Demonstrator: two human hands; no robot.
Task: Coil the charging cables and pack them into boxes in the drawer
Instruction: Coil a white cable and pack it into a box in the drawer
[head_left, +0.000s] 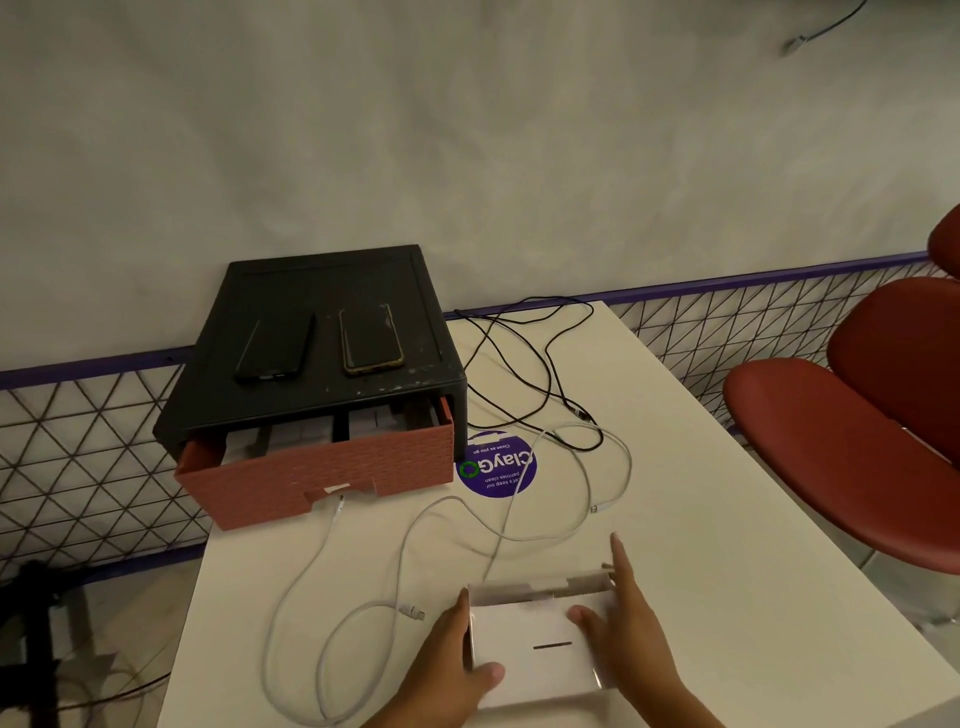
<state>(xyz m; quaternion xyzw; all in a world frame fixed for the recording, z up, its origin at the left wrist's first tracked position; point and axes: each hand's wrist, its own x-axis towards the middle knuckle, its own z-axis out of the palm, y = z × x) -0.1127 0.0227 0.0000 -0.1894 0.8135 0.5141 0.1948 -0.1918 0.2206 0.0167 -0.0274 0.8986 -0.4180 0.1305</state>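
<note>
Currently: white table (701, 571) carries a black cabinet (322, 291), its pink drawer (322, 478) pulled partway out, white boxes (306, 434) inside, count unclear under the overhang. Loose, uncoiled white cables (405, 545) lie in front. Near edge: open white box (530, 649), flap up, interior not visible. Person's left hand (447, 670) grips its left side; right hand (628, 639) lies straight-fingered along its right edge, thumb on lid.
</note>
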